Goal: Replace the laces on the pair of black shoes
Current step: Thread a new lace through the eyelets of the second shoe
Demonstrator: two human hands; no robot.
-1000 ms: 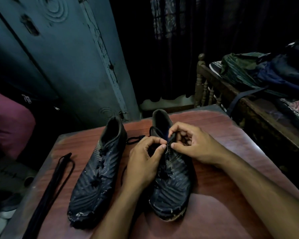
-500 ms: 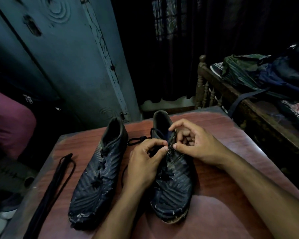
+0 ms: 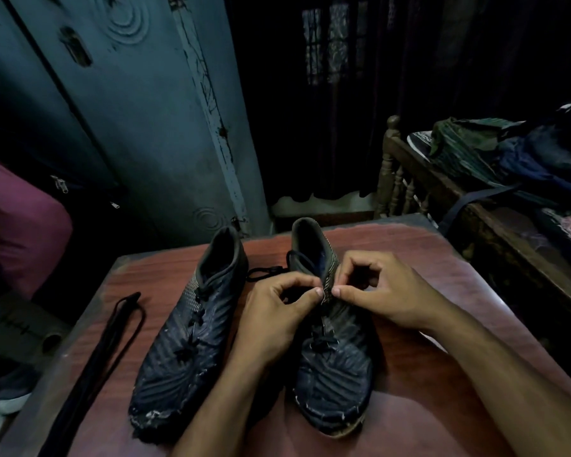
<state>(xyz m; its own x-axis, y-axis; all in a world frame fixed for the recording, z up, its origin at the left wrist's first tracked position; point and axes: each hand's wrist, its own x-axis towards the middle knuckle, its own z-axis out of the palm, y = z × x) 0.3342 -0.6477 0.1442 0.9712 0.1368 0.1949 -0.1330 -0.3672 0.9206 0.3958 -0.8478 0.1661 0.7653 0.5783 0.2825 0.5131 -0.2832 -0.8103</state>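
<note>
Both hands sit marginally closer together than half a second ago, thumb tips now almost meeting over the throat of the right-hand shoe, while both shoes hold position. Largest item first: the reddish-brown wooden table carries the pair side by side, toes toward the person and heel openings pointing away, so each long axis runs roughly away from the body. The left-hand shoe lies untouched, angled slightly leftward, its lace crossings visible. The right-hand shoe lies directly beneath both hands and equally near each. The left hand and the right hand each pinch thumb against forefinger at the upper edge of the lacing area; whether the pinch holds lace or shoe material cannot be determined in this light. A loose lace end trails between the two collars. A bundled black lace lies well apart at the left table edge. Judged step: working the lace at the top eyelets. Surroundings: a blue-grey door, dark curtains, and a wooden bed frame piled with clothing.
</note>
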